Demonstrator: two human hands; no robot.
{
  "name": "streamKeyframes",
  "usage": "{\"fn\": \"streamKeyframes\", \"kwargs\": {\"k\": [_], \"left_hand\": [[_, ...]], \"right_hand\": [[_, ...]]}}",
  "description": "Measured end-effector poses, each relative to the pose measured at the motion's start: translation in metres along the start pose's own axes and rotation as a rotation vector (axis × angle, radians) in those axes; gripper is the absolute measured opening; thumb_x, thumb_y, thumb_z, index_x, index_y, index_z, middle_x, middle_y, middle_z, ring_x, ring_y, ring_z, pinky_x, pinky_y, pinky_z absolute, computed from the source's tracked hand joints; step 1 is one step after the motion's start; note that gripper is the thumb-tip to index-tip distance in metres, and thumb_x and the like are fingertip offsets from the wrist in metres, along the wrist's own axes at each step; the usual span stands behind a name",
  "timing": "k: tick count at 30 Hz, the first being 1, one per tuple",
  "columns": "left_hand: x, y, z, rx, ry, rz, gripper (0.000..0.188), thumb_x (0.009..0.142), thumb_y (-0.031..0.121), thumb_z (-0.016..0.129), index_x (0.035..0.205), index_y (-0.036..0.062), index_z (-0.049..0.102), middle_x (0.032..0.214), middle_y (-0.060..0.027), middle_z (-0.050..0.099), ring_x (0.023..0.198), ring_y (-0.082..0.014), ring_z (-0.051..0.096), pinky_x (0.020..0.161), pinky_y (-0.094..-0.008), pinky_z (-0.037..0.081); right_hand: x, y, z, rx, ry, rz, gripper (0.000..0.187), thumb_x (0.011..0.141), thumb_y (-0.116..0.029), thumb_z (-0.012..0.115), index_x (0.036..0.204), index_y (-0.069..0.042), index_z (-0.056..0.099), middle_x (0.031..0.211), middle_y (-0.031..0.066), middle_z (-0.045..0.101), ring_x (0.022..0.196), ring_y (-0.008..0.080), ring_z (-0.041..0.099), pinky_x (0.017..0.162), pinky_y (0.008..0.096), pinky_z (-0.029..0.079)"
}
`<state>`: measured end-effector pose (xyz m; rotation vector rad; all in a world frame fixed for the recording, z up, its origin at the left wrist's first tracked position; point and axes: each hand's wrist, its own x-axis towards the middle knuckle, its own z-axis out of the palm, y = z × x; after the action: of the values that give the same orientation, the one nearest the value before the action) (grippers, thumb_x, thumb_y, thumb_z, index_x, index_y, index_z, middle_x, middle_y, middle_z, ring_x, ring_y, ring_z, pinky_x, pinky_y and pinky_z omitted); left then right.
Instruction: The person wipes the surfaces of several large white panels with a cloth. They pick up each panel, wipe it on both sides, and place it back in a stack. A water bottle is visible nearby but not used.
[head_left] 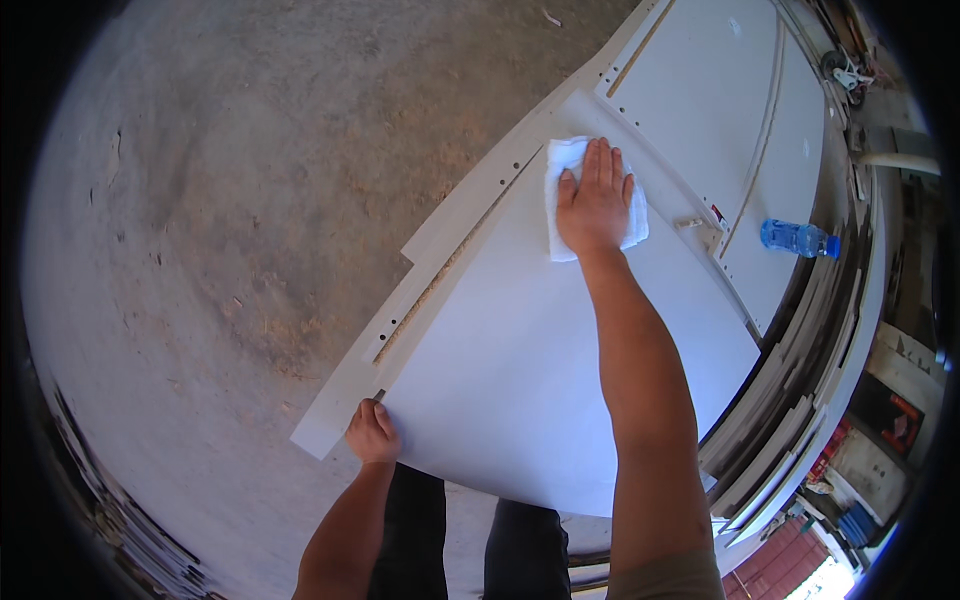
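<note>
A smooth white panel (500, 370) lies in front of me, its near edge at my legs. My right hand (597, 200) rests flat on a folded white cloth (560, 235), pressing it onto the far part of this panel. Its fingers are stretched out and the thumb stands apart. At the panel's near left corner, my left hand (373, 433) is closed around the edge, and its fingertips are partly hidden. A small dark slot (379, 396) shows just beyond its knuckles. Under the white panel's left side lies a pale board (335, 410) with a long groove and drilled holes.
More white boards (690, 90) with grooves and holes extend to the far right. On them lies a clear blue bottle (795, 238) on its side, near small light fittings (690, 223). Stacked board strips (775, 430) line the right. Bare concrete floor (220, 220) spreads left.
</note>
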<state>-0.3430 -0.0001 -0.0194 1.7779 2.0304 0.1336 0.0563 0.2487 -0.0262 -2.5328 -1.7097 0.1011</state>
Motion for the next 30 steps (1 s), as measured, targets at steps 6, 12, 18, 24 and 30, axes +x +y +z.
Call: {"fn": "streamKeyframes", "kwargs": {"k": [6,12,18,24,30], "left_hand": [[-0.003,-0.010,-0.001,0.032,0.014,-0.009,0.037,0.101,0.034,0.033,0.085,0.0068,0.053,0.072,-0.0189,0.060,0.069,-0.0447,0.058,0.059,-0.0541,0.044],[-0.003,-0.001,0.005,-0.004,-0.020,-0.063,0.031,0.097,0.029,0.039,0.084,0.0059,0.054,0.078,-0.0207,0.061,0.074,-0.0453,0.058,0.063,-0.0550,0.044],[-0.003,-0.003,0.004,0.023,0.004,-0.062,0.046,0.102,0.040,0.027,0.087,0.0052,0.054,0.078,-0.0231,0.061,0.070,-0.0489,0.057,0.060,-0.0584,0.041],[0.000,-0.007,0.007,0.006,0.027,-0.021,0.052,0.103,0.045,0.027,0.089,0.0027,0.054,0.077,-0.0237,0.061,0.068,-0.0492,0.056,0.059,-0.0578,0.040],[0.000,-0.003,0.008,0.025,0.067,-0.046,0.055,0.104,0.045,0.024,0.090,0.0012,0.055,0.084,-0.0264,0.061,0.076,-0.0499,0.057,0.065,-0.0567,0.042]], "right_hand": [[-0.051,0.102,-0.011,-0.042,-0.109,0.254,0.062,0.101,-0.036,0.039,0.153,-0.004,0.027,0.159,0.0115,0.028,0.149,0.0282,0.020,0.122,0.0490,0.014],[-0.067,0.122,0.006,-0.108,0.005,0.259,0.066,0.101,-0.035,0.039,0.154,0.000,0.022,0.161,0.0149,0.024,0.150,0.0304,0.017,0.122,0.0479,0.011],[-0.072,0.011,-0.002,0.133,0.025,0.036,0.066,0.095,-0.035,0.046,0.150,-0.001,0.033,0.159,0.0158,0.026,0.150,0.0332,0.017,0.120,0.0515,0.013],[-0.078,0.033,-0.006,0.224,0.107,0.126,0.069,0.094,-0.037,0.047,0.150,0.000,0.032,0.159,0.0162,0.026,0.149,0.0342,0.018,0.120,0.0522,0.012],[-0.114,0.120,-0.017,0.166,0.093,0.295,0.069,0.093,-0.036,0.048,0.150,0.001,0.032,0.159,0.0171,0.026,0.149,0.0354,0.018,0.121,0.0518,0.012]]}}
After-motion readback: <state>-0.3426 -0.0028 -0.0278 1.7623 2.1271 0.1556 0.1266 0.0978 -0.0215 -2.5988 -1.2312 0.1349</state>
